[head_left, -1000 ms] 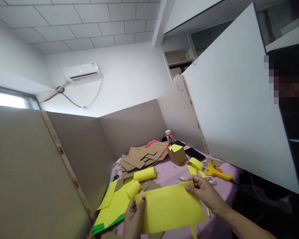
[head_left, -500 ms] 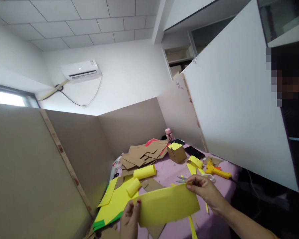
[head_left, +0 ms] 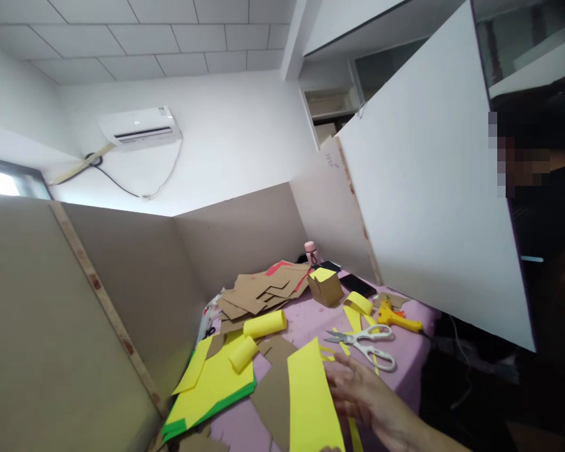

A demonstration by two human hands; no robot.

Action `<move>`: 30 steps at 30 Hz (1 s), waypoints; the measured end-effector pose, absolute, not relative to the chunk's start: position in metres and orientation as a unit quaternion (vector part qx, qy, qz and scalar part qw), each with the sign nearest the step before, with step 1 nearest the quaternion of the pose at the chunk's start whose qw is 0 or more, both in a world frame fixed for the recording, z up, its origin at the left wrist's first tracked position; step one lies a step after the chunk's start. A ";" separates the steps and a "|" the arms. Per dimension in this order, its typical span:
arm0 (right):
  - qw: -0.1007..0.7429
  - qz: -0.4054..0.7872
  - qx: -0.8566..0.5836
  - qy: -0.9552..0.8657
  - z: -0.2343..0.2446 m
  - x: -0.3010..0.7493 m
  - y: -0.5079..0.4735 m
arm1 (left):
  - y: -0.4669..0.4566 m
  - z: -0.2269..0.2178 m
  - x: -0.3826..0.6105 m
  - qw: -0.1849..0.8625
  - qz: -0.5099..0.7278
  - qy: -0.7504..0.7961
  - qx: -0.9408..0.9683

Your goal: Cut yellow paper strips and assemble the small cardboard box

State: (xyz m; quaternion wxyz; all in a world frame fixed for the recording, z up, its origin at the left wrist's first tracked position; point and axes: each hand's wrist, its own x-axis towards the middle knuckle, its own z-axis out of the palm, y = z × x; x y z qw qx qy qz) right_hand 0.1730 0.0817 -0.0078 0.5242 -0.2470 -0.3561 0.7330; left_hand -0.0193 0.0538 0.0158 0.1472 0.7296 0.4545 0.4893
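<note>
Panels (head_left: pixel 117 270) in dull grey-brown fill the left of the frame. Beside them, lower left of centre, yellow sheets (head_left: pixel 211 383) lie over green sheets (head_left: pixel 175 429), and a small yellow roll (head_left: pixel 242 355) rests near a longer yellow roll (head_left: pixel 265 323). Behind the rolls spreads a pile of cut cardboard (head_left: pixel 254 292); a flat brown piece (head_left: pixel 273 389) lies closer in.

At the bottom centre stands the yellow sheet (head_left: pixel 311 395) being handled, tilted, its lower end cut off by the frame edge. Only a sliver of skin, likely the left hand (head_left: pixel 330 449), shows there, so I cannot tell how that hand grips. Just right of the sheet is the right hand (head_left: pixel 365 395), fingers loosely spread and pinching nothing visible; whether the fingertips touch the far side of the sheet is hidden.

The step in hand looks like steadying and handling this sheet. To do it well, I would hold it lightly by the margins, thumb in front and fingers flat behind, since a hard pinch would probably crease it. Supporting the free upper end with the right hand should stop it flopping.

Right of centre, white-handled scissors (head_left: pixel 354 339) lie with blades parted, tips toward the sheet; best keep its edge clear of them. Beyond sit a yellow paper loop (head_left: pixel 359 303) and, farther right on the table (head_left: pixel 409 358), a yellow glue gun (head_left: pixel 402 321), whose nozzle also deserves a wide berth.
</note>
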 end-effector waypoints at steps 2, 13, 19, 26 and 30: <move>0.522 0.734 -0.248 -0.358 -0.016 0.166 0.080 | 0.082 0.024 -0.011 0.161 0.492 0.456 0.724; 0.475 0.748 -0.184 -0.424 -0.009 0.160 0.067 | 0.043 -0.017 -0.022 0.204 0.583 0.548 0.564; 0.447 0.753 -0.194 -0.441 -0.009 0.150 0.063 | 0.057 -0.001 -0.015 0.535 0.627 0.477 0.305; 0.485 0.723 -0.222 -0.439 0.000 0.153 0.074 | 0.051 -0.016 0.002 0.570 0.632 0.445 0.279; 0.486 0.694 -0.242 -0.473 0.006 0.156 0.078 | 0.050 0.006 -0.014 0.499 0.604 0.490 0.382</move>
